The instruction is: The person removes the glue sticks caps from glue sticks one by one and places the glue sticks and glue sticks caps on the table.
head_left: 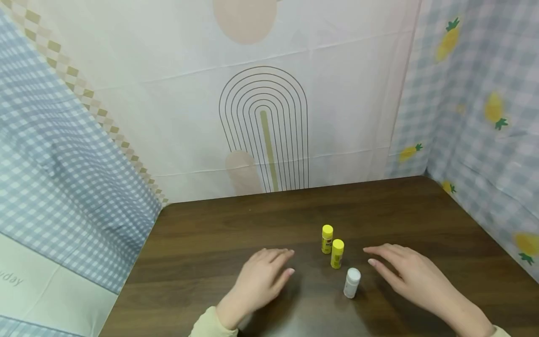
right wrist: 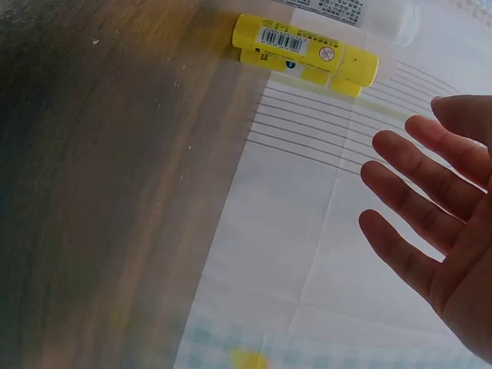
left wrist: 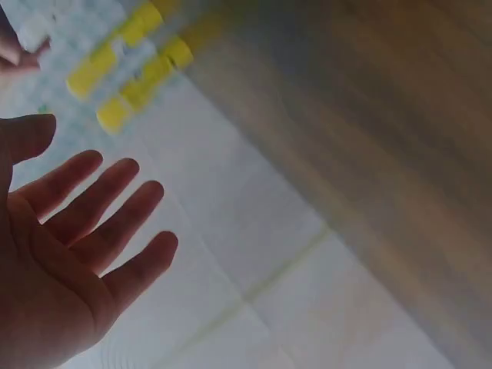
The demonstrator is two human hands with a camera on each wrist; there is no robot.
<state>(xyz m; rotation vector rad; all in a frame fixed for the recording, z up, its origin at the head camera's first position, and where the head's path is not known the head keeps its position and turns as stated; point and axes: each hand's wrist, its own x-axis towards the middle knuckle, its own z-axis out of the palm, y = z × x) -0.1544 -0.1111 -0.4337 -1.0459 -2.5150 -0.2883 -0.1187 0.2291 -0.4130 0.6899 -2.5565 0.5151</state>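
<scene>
Two yellow glue sticks stand upright on the dark wooden table, one glue stick a little behind the other glue stick. Nearest the person is a small white bottle with a white cap, also upright. My left hand hovers left of the three, fingers loosely extended and holding nothing. On the other side, my right hand is held over the table, thumb and fingers apart, nothing between them. In the right wrist view, a barcode shows on one glue stick, with the bottle beside it.
A white cloth with a line-arch print hangs behind the table. Blue checked cloth hangs along the left, and checked cloth with pineapples along the right.
</scene>
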